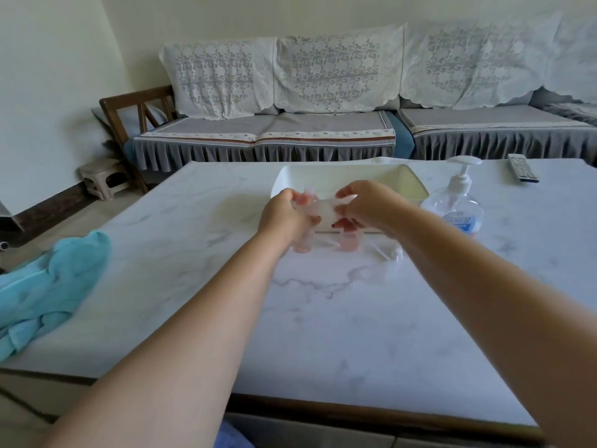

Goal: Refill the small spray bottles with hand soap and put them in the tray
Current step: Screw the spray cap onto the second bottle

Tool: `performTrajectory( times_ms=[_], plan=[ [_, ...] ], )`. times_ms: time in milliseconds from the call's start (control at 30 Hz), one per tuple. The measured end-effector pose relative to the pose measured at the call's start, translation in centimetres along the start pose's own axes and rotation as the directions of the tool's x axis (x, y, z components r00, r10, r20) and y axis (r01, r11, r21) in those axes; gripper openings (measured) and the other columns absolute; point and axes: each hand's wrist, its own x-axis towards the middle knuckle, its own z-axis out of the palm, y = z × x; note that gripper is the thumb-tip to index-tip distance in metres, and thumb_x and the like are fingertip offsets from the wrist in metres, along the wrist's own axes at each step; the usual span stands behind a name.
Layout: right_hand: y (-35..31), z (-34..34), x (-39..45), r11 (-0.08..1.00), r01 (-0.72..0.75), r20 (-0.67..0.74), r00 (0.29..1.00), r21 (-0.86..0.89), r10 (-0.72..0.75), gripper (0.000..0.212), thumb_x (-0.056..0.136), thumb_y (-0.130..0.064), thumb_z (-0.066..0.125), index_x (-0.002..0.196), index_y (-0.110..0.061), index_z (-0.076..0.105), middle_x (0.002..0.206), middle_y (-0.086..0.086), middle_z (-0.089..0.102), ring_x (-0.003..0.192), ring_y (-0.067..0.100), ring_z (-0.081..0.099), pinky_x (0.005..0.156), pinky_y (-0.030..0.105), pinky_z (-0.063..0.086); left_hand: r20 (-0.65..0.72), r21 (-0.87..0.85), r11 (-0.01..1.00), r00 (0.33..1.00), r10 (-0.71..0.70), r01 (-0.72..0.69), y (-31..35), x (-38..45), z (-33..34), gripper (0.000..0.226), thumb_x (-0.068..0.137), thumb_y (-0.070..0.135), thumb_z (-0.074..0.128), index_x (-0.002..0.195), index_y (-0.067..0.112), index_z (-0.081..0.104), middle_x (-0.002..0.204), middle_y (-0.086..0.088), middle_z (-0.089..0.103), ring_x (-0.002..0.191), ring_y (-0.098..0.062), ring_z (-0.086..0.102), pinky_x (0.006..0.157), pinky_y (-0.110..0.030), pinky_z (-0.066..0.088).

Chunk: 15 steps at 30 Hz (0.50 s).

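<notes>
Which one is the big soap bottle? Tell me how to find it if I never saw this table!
Start at the white marble table and find the white tray near its far edge. Just right of the tray stands the soap bottle, left of the grey remote control. It is the only big, round, clear bottle with a white pump top and a blue label; the small spray bottles by the hands are pinkish.

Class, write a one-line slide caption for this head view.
Both hands, left and right, hold small pink spray bottles before a white tray beside the soap dispenser.
</notes>
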Motion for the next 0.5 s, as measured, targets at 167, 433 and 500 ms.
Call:
performTrajectory(
  times_ms=[167, 433, 500],
  plan=[
    [-0.8, -4.1, -0.3, 0.796, 0.137, -0.139, 0.988, 0.589, -0.068, 0.022, 0.093, -0.007, 0.053, 0.115, -0.003, 0.056, 0.103, 0.011, 0.064, 0.092, 0.015, 0.067, 0.084, 0.030, 0.056, 0.126, 0.007, 1.000, 0.992, 0.021, -0.022, 1.0, -0.8, 1.9, 0.035, 0.082, 0.010, 0.075, 0.112, 0.015, 0.058, 0.099, 0.000, 0.059, 0.087, -0.021, 0.056, 0.070, -0.028, 0.043],
    [-0.4, -6.9, 0.3, 0.483, 0.364, -0.389, 0.920, 0.796, -0.053, 0.017, 0.096, -0.007, 0.050, 0.113, -0.004, 0.052, 0.098, 0.009, 0.063, 0.090, 0.015, 0.067, 0.087, 0.032, 0.056, 0.218, 0.097, 0.994, 0.975, 0.031, -0.053, 1.9, -1.2, 4.4, 0.040, 0.078, 0.013, 0.080, 0.109, 0.019, 0.056, 0.104, -0.003, 0.064, 0.092, -0.021, 0.061, 0.070, -0.029, 0.046],
    [-0.4, -7.2, 0.2, 0.496, 0.395, -0.419, 0.906, 0.773, -0.068, 0.012, 0.096, -0.007, 0.049, 0.107, -0.007, 0.052, 0.095, 0.007, 0.063, 0.089, 0.014, 0.067, 0.086, 0.031, 0.056, 0.222, 0.100, 0.993, 0.974, 0.034, -0.058, 2.0, -1.4, 4.6, 0.040, 0.077, 0.013, 0.081, 0.108, 0.021, 0.057, 0.103, -0.001, 0.063, 0.090, -0.021, 0.061, 0.065, -0.029, 0.045]
  ],
)
